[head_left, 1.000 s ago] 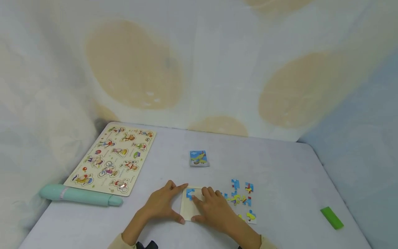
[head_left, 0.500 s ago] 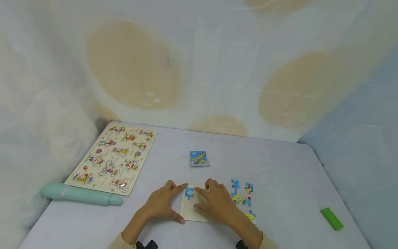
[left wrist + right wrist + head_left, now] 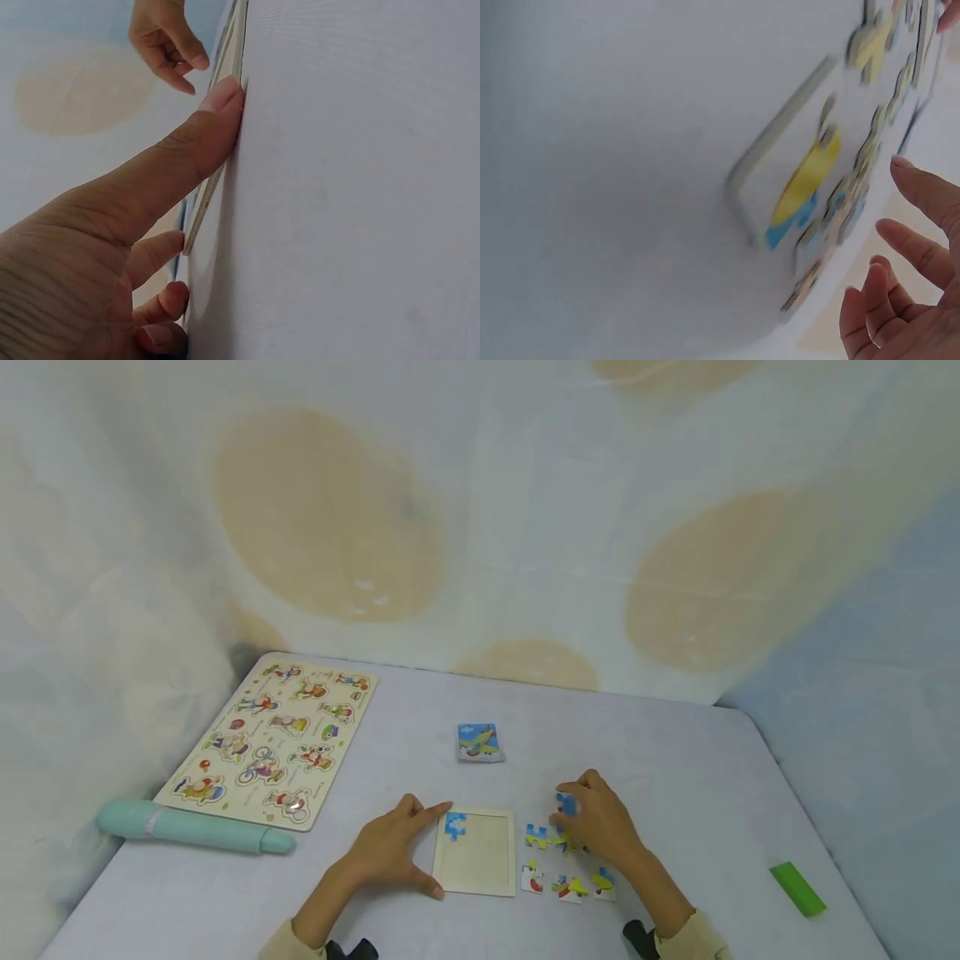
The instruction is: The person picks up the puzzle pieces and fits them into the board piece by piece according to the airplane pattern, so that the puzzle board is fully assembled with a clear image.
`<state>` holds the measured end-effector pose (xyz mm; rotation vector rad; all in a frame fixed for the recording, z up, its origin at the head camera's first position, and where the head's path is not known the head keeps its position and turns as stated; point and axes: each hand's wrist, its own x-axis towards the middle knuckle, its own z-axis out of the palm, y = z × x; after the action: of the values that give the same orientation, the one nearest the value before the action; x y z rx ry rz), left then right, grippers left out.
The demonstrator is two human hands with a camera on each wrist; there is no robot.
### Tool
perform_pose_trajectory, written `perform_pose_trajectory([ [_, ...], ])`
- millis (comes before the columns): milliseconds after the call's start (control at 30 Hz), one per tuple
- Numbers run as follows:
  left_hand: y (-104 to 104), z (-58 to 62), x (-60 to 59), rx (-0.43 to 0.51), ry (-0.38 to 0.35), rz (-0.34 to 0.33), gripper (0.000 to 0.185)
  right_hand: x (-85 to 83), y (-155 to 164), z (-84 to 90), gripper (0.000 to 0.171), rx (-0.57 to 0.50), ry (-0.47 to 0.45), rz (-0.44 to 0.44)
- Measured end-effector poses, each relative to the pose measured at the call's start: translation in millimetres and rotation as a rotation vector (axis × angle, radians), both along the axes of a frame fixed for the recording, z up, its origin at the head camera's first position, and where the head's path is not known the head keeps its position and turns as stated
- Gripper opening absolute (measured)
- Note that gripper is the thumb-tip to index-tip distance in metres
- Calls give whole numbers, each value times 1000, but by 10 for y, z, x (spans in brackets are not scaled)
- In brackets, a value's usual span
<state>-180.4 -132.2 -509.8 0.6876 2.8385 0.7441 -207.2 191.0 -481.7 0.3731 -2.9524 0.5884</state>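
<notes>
A pale wooden puzzle tray (image 3: pixel 480 860) lies on the grey table (image 3: pixel 675 752) with one blue piece (image 3: pixel 453 825) in its top left corner. My left hand (image 3: pixel 397 852) braces the tray's left edge, forefinger at the top corner and thumb (image 3: pixel 221 101) against the thin wooden rim (image 3: pixel 202 217). My right hand (image 3: pixel 596 827) is over the loose pieces (image 3: pixel 570 887) to the tray's right. Its thumb and forefinger pinch a blue piece (image 3: pixel 564 802). In the right wrist view the other fingers (image 3: pixel 900 300) hang loosely beside a blurred yellow piece (image 3: pixel 806 184).
A small picture card (image 3: pixel 478 742) lies behind the tray. A wooden peg puzzle board (image 3: pixel 273 739) and a teal cylinder (image 3: pixel 191 829) sit at the left. A green block (image 3: pixel 797 888) lies near the right edge. Cloth hangs behind the table.
My right hand has left the tray and moved right onto the loose pieces, uncovering the tray and several pieces. The left hand has stayed in place.
</notes>
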Motion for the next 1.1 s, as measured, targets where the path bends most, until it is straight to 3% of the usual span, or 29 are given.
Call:
perform_pose_trajectory([
  [267, -22, -14, 8, -6, -4, 12, 112, -73, 233, -2, 49, -54, -80, 8],
  [633, -41, -13, 28, -9, -9, 28, 113, -171, 310, 22, 51, -99, -192, 56],
  [800, -36, -18, 29, -10, -15, 29, 113, -216, 329, 32, 46, -73, -185, 107],
  [1100, -1, 42, 18, -4, -12, 14, 111, -264, 311, 102, 40, 76, -130, 169],
])
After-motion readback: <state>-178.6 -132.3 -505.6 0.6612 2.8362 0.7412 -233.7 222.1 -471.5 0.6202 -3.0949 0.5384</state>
